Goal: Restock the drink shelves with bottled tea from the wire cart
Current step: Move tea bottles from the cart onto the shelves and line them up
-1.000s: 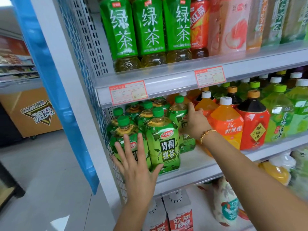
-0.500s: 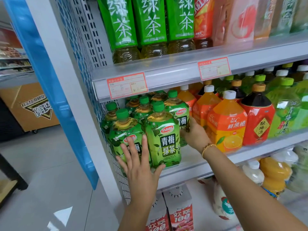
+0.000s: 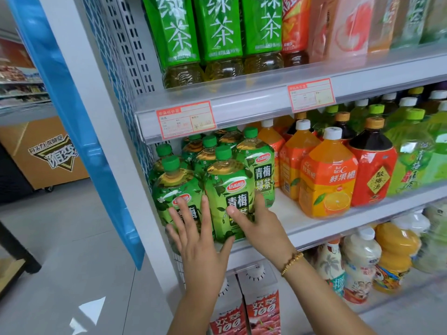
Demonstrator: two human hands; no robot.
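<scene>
Currently squaring up front tea bottles (image 3: 229, 197) on middle shelf (image 3: 314, 228); left hand (image 3: 196, 238) fingers splayed flat, right hand (image 3: 258, 226) loosely cupping; bottles just beyond fingertips; next likely fetch more; cart unseen.

青梅绿茶 on green bottle (image 3: 229, 197); 100 on carton (image 3: 263, 308).

Two hands (image 3: 200, 240); three tall green bottles (image 3: 220, 27) up top; two price tags (image 3: 185, 119); two cartons (image 3: 262, 308) below.
</scene>
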